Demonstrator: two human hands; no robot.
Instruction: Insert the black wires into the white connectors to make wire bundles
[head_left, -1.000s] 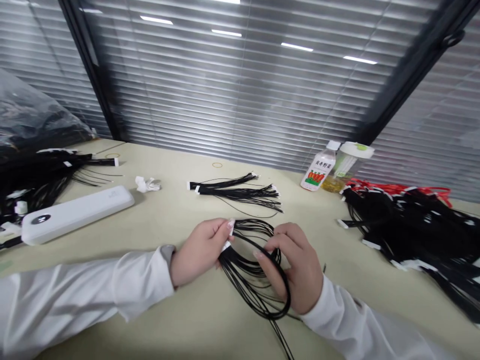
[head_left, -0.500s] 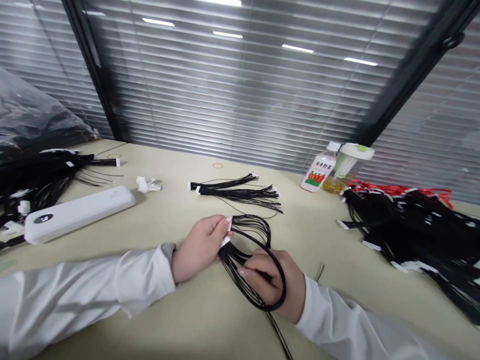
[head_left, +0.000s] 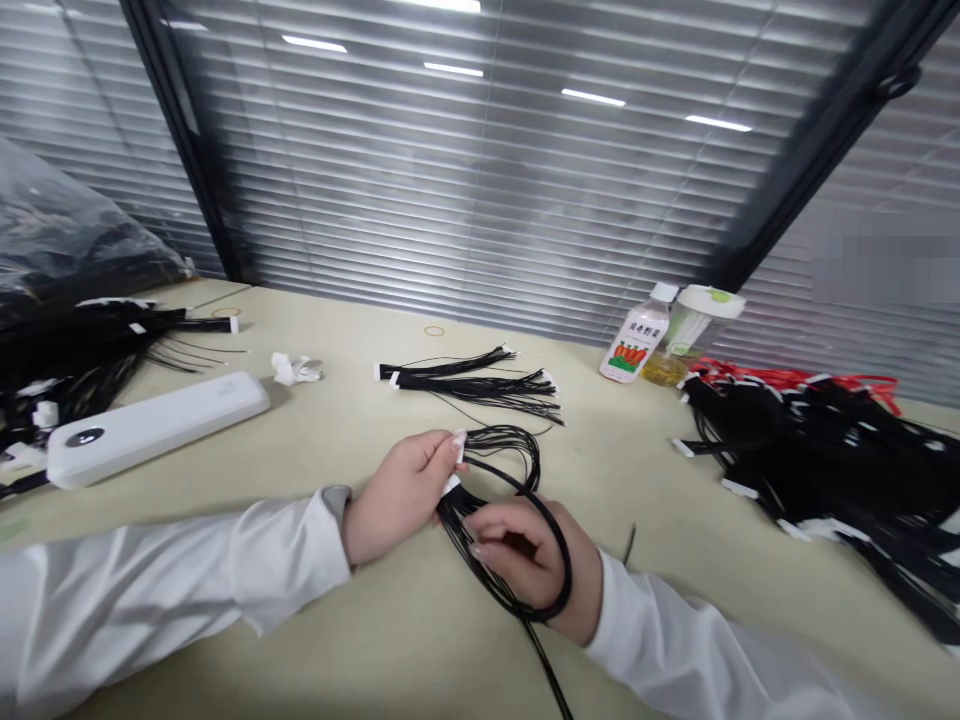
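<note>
On the beige table [head_left: 360, 640], just in front of the white bar-shaped device [head_left: 154, 427], the left hand [head_left: 397, 495] pinches the white connector end of a black wire bundle [head_left: 517, 560], fingers clamped together. The right hand [head_left: 536, 565] has the bundle looped around it, fingers curled shut on the strands. Steady tension would probably keep the coil tidy. Two hands, one looped bundle, two drink bottles [head_left: 636, 345].
</note>
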